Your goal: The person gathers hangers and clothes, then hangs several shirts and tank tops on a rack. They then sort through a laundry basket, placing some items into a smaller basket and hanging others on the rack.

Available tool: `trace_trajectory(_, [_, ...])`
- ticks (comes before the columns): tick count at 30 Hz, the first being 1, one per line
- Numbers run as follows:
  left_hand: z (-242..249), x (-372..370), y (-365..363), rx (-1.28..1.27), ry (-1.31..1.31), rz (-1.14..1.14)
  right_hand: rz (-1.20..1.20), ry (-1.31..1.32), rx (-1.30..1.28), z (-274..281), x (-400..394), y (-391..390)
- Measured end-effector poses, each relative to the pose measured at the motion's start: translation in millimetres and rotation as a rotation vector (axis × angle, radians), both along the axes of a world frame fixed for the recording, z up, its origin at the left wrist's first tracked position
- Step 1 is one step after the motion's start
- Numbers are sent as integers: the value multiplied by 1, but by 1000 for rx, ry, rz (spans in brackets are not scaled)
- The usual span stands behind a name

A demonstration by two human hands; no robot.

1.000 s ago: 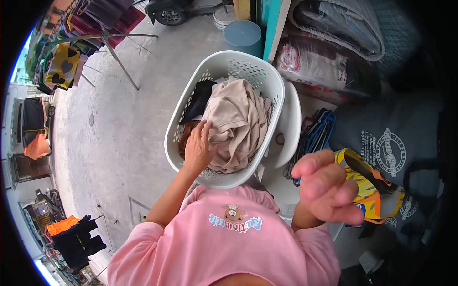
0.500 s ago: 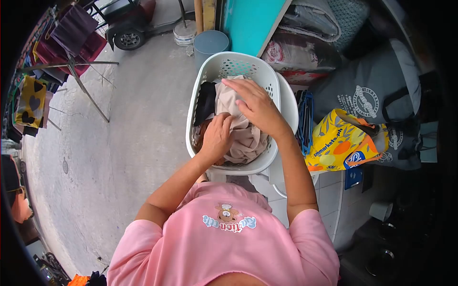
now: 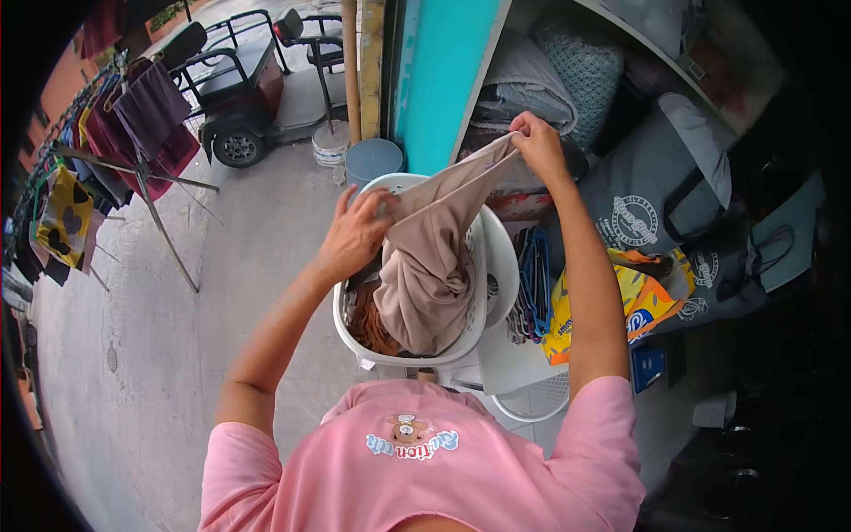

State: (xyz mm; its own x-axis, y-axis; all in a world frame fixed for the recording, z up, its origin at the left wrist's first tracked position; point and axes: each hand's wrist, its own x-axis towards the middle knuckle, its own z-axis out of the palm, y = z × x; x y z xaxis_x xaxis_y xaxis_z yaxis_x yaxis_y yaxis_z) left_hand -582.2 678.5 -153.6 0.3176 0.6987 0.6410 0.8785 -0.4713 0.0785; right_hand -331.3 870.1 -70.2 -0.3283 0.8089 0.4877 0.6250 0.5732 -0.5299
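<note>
A beige garment (image 3: 430, 266) is partly lifted out of the white laundry basket (image 3: 341, 324), and its lower part lies bunched inside. My right hand (image 3: 541, 146) pinches one end of its upper edge, high to the right above the basket. At the other end of that edge is my left hand (image 3: 355, 235), closed on the fabric with some fingers raised and slightly blurred. The edge stretches between both hands. Brown cloth (image 3: 372, 324) shows at the basket's near left corner, under the garment.
Blue and dark hangers (image 3: 534, 279) stand right of the basket, beside a yellow shopping bag (image 3: 576, 310) and a large grey bag (image 3: 634, 199). A grey bucket (image 3: 374, 161) is behind the basket. Clothes hang on a rack (image 3: 164, 226) at left, near a parked vehicle (image 3: 244, 106).
Both hands have risen and moved apart, from pressing into the basket to stretching the beige garment's edge upward. The view has tilted up, showing more of the vehicle and shelf.
</note>
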Motion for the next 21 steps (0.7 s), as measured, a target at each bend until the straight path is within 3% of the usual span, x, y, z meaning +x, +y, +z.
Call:
trace_trajectory(2, [59, -27, 20, 176, 62, 217, 79, 12, 241, 48, 10, -2])
trace_trajectory(3, [80, -34, 33, 95, -6, 264, 85, 28, 275, 71, 9, -7])
trace_trajectory(5, [132, -36, 49, -50, -121, 387, 377, 315, 77, 112, -1, -17])
trace_trajectory(6, [150, -40, 64, -16, -113, 395, 391, 324, 109, 131, -5, -23])
trace_trajectory(8, [187, -48, 95, 117, -321, 340, 480, 179, 175, 169, -10, -35])
trace_trajectory(10, [241, -22, 96, 95, -549, 465, 413, 45, 348, 203, -11, -48])
trace_trajectory(11, [264, -12, 93, 70, -658, 394, 255, -105, 495, 217, -13, -57])
trace_trajectory(13, [302, -8, 101, 176, -513, 435, -63, -346, 770, 239, -13, -57])
trace_trajectory(14, [314, -7, 100, 251, -372, 487, -62, -342, 778, 248, -12, -53])
trace_trajectory(15, [333, -2, 82, 52, -328, 445, -139, -306, 960, 256, -11, -49])
trace_trajectory(16, [341, 5, 70, 48, -285, 429, -221, -267, 1139, 263, -9, -46])
trace_trajectory(18, [334, 24, 59, 521, -189, 383, -219, -318, 1086, 271, -11, -54])
trace_trajectory(20, [337, 41, 67, 550, -212, 237, 85, -284, 1162, 270, -22, -64])
trace_trajectory(21, [340, 50, 67, 592, -243, 100, 271, -217, 1359, 272, -31, -63])
